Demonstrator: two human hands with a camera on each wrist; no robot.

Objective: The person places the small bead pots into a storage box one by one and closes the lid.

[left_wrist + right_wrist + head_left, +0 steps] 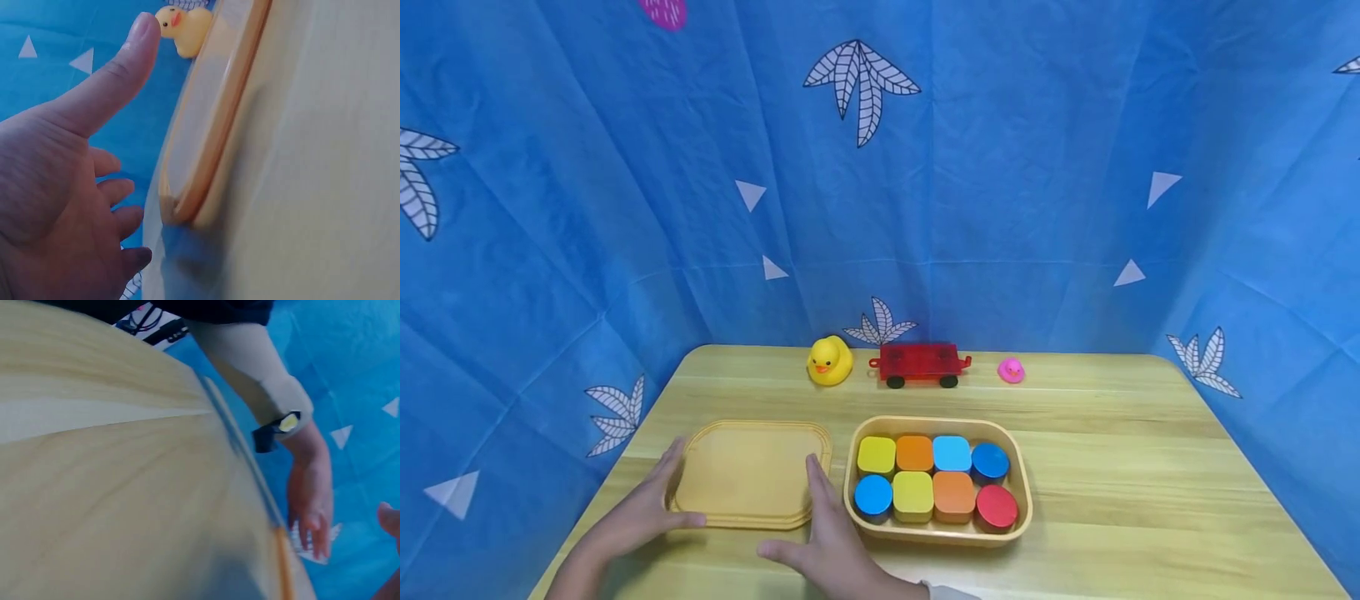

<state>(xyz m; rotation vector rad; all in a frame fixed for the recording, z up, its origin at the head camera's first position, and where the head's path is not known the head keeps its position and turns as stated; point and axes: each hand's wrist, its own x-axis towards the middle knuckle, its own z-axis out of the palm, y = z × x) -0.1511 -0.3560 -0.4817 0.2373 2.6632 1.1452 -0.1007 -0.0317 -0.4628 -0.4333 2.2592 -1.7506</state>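
Observation:
A flat tan lid [748,471] with rounded corners and a raised rim lies at the left of the wooden table. My left hand [643,508] is by its left end, thumb spread from the fingers. In the left wrist view the same hand [69,187] shows with space between it and the lid [209,119]. At the lid's right end is my right hand [835,533], its fingers extended along the rim; whether they touch cannot be told. Neither hand grips anything. The right wrist view catches only part of the right hand [390,525] at its edge.
Right of the lid stands a tan box [1024,508] with several coloured round and square blocks. Along the back sit a yellow duck [830,361], a red toy wagon [919,363] and a small pink duck [1011,371]. A blue curtain [1022,167] hangs behind.

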